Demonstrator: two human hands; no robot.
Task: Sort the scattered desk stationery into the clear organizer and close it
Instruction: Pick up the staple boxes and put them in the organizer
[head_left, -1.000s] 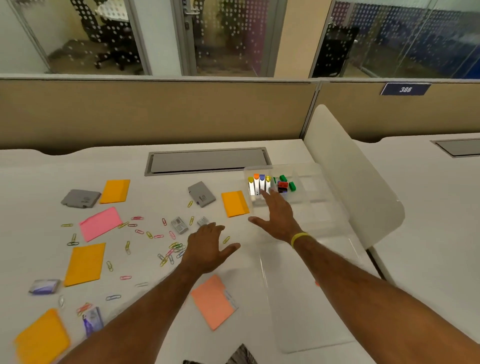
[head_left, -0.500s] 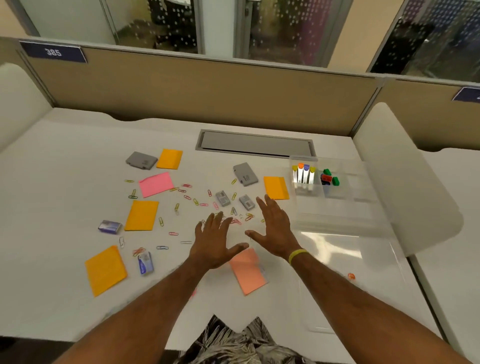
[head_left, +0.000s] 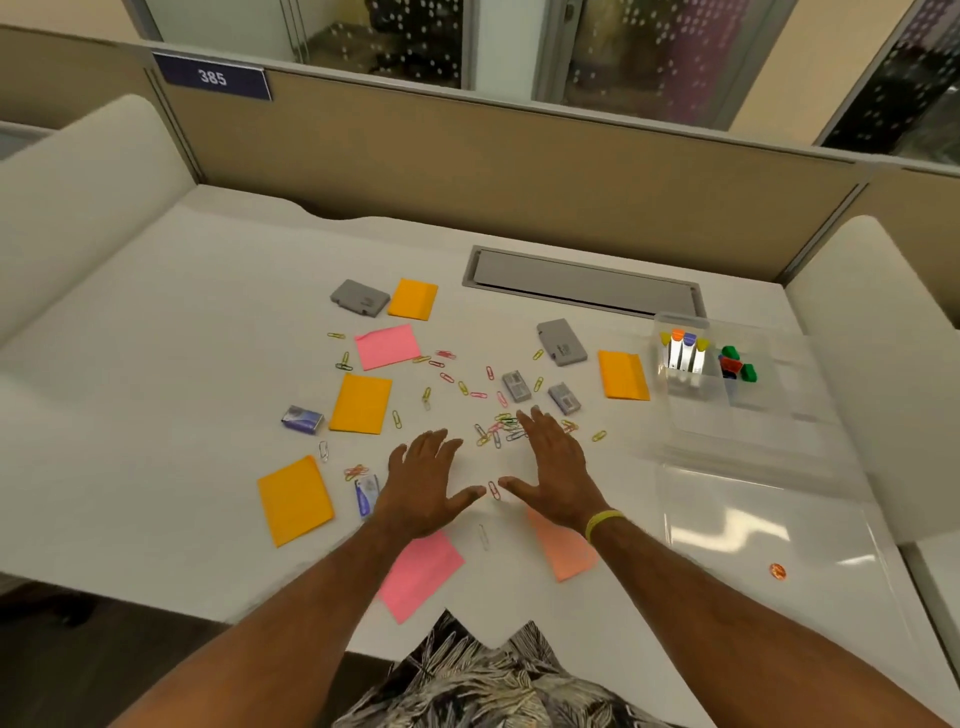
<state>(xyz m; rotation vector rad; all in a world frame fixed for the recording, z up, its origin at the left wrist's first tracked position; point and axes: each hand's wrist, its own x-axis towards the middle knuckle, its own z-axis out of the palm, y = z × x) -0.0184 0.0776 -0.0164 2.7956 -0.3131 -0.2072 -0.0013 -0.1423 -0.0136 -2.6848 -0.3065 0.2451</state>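
Colourful paper clips (head_left: 498, 431) sit mid-frame btwn both hands — left hand (head_left: 423, 486) & right hand (head_left: 553, 478) flat, fingers wide, holding nothing. Clear organizer (head_left: 769, 410) at right, lid (head_left: 769, 535) open.

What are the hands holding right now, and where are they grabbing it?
Nothing is held. The left hand and the right hand are both open, fingers straight, over the white desk, with the paper clip pile near their fingertips.

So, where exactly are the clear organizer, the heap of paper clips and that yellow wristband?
clear organizer (head_left: 779, 413), head view, on a bare front compartment.
heap of paper clips (head_left: 500, 430), head view, on the middle of the heap.
yellow wristband (head_left: 602, 521), head view, on the band's top side at the right wrist.
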